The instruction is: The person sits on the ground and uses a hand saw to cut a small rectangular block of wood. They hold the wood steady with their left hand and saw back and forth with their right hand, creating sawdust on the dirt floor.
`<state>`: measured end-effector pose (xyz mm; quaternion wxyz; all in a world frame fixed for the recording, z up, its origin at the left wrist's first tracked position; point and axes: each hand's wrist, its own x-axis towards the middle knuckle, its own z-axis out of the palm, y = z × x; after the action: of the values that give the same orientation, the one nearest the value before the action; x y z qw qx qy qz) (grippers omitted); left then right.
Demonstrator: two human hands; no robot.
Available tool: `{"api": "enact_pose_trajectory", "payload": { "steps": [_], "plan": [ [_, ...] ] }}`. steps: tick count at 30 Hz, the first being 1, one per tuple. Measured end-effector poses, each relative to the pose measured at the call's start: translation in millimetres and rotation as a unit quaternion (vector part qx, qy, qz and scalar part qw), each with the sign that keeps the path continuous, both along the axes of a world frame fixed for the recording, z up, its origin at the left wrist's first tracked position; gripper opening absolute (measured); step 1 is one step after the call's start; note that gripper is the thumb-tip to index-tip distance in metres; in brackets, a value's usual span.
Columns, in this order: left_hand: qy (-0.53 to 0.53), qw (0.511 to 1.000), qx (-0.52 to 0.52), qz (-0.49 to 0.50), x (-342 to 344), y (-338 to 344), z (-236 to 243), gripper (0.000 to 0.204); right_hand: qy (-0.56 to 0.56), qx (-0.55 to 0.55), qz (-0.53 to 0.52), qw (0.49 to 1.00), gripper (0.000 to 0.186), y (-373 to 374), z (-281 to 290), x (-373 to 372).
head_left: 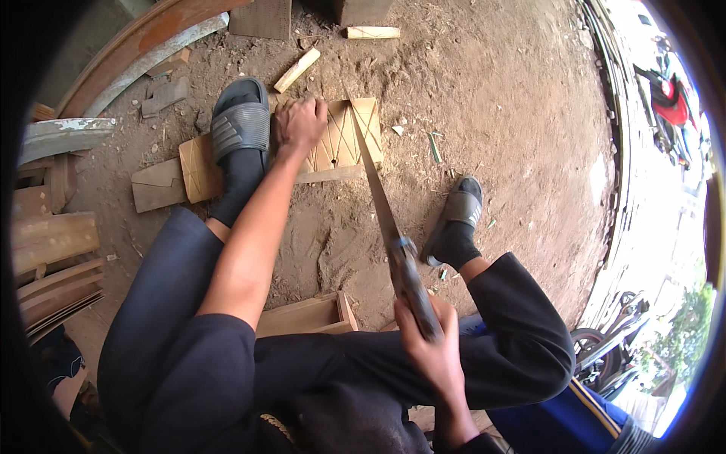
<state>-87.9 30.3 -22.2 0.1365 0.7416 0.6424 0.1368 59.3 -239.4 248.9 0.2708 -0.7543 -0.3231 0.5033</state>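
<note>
My left hand [301, 125] is closed on a light wooden board [338, 140] marked with criss-cross dark lines, fingers curled near its far edge. My sandalled left foot [238, 129] rests beside that hand, over the wood. My right hand [427, 344] grips the dark handle of a hand saw [380, 197]. The long blade runs forward across the right part of the board; whether it sits in a cut is unclear. More wooden pieces [157, 185] lie under the board's left side.
Curved planks [128, 53] and stacked wood [53, 242] line the left. Offcuts [297, 70] lie on the dirt ground [529, 129]. An open wooden box [295, 321] is near my knees. My right foot [459, 216] stands right of the saw. Motorbike parts [597, 348] are at the far right.
</note>
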Motion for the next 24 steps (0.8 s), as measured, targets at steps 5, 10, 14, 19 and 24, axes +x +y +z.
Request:
{"api": "enact_pose_trajectory", "payload": {
  "steps": [5,10,14,19,24],
  "plan": [
    [-0.003,0.996,-0.085,0.011,-3,3,15,0.053,0.047,-0.075,-0.062,0.994,0.025,27,21,7],
    [-0.002,0.998,0.051,0.022,-3,3,5,0.053,0.037,-0.06,-0.03,0.997,0.021,20,9,16],
    [-0.017,1.0,0.002,0.012,1,1,7,0.052,0.024,-0.044,-0.023,0.998,0.019,-3,18,10],
    [0.002,1.0,-0.006,0.009,-2,4,10,0.051,0.013,-0.033,-0.014,0.999,0.022,-12,5,18],
    [0.017,1.0,-0.012,0.004,-6,2,10,0.051,0.011,-0.012,-0.001,1.0,0.024,23,-22,12]
  ]
}}
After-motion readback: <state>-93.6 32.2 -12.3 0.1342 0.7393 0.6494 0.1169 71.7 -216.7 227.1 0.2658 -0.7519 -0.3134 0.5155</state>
